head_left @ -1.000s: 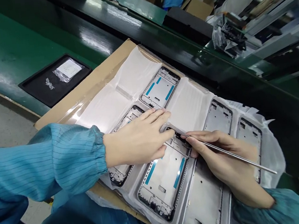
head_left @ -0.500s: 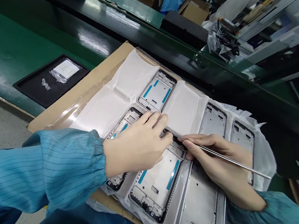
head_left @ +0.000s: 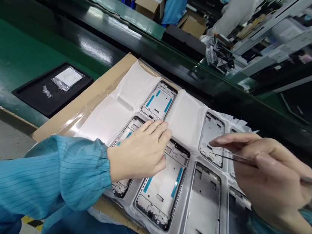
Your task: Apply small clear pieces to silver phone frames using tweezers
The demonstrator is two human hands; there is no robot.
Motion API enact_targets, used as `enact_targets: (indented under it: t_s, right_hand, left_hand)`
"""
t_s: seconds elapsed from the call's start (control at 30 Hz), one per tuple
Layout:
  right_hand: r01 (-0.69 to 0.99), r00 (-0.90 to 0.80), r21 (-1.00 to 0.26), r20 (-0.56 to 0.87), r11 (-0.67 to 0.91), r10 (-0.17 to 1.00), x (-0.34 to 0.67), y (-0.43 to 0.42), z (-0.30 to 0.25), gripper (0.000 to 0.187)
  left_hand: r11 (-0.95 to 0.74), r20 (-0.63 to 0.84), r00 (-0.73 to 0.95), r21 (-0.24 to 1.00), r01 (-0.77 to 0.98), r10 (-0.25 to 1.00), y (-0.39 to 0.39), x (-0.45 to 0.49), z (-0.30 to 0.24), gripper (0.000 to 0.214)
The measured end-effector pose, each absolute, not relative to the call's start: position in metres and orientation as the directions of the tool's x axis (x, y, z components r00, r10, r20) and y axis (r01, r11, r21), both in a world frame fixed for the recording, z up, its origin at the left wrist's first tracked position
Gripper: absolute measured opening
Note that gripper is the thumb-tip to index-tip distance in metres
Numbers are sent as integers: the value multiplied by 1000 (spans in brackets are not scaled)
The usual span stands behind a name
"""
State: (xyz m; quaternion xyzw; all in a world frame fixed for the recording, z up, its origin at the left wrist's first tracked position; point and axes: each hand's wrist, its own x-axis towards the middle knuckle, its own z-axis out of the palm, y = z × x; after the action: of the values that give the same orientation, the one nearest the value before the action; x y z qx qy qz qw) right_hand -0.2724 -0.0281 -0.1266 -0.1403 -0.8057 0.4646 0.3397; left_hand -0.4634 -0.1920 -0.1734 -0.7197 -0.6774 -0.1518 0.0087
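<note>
My left hand point(head_left: 139, 149) rests palm down with fingers stretched out over the upper end of a metal phone frame point(head_left: 164, 185) that carries blue strips. Part of that frame and of the neighbouring frame point(head_left: 126, 186) is hidden under it. Raised over the right side of the tray, my right hand point(head_left: 274, 167) grips a pair of thin metal tweezers point(head_left: 238, 156), their tips pointing left above a grey phone frame point(head_left: 211, 135). Nothing can be made out between the tips. Another frame with blue strips point(head_left: 158, 101) lies in the tray's far slot.
White film point(head_left: 188, 117) lines the tray, which sits on brown cardboard point(head_left: 50, 125). A black tray point(head_left: 31, 91) on the green bench holds a bagged white label point(head_left: 68, 78) and a pile of small pieces point(head_left: 47, 92). Across the bench are cartons point(head_left: 150, 1) and a person in pale clothing point(head_left: 234, 14).
My right hand has lifted away from the phone frame and moved right with the tweezers. My left hand has shifted slightly left, and its fingers lie flatter. The view has moved a little.
</note>
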Motion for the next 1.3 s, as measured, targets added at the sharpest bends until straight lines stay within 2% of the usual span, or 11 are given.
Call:
enact_targets:
  t_s: [0.07, 0.17, 0.27, 0.37, 0.53, 0.67, 0.83, 0.97, 1.0, 1.17, 1.3]
  right_hand:
    - [-10, -814, -766, 379, 642, 439, -272, -35, -119, 4]
    - [43, -956, -519, 227, 854, 186, -274, -43, -117, 34]
    - [-29, -997, -292, 75, 956, -7, -279, -47, -126, 47]
    - [-5, -997, -224, 80, 975, 13, -282, -48, -136, 49]
    - [17, -999, -251, 44, 968, 28, -283, -49, -139, 50]
    - [135, -990, -334, -87, 933, 112, -287, -53, -132, 54]
    - [306, -948, -544, -247, 782, 199, -282, -28, -121, 48]
    - [618, -723, -426, 22, 661, 690, -276, 35, -119, 37]
    - [661, -683, -404, 26, 632, 730, -275, 50, -120, 33]
    - [728, -606, -418, -21, 543, 795, -270, 81, -132, 34]
    - [697, -590, -595, -159, 400, 791, -264, 76, -139, 53]
  left_hand:
    - [-67, 237, 19, 198, 978, 971, -193, -460, -176, 58]
    - [-33, 224, -14, 201, 979, 974, -194, -453, -175, 58]
    - [1, 175, -36, 197, 980, 984, -195, -448, -172, 62]
    - [3, 169, -36, 192, 981, 985, -197, -446, -171, 63]
    - [-11, 156, -18, 183, 983, 988, -204, -445, -167, 59]
    - [-37, 108, 20, 155, 987, 994, -208, -443, -158, 58]
    - [-57, 47, 52, 103, 993, 998, -206, -443, -154, 66]
    - [-92, 164, 69, 136, 986, 984, -208, -449, -162, 63]
    - [-94, 197, 63, 151, 984, 978, -210, -450, -164, 61]
    - [-90, 242, 45, 182, 979, 969, -213, -452, -170, 58]
    - [-85, 237, 41, 176, 981, 971, -212, -451, -171, 59]
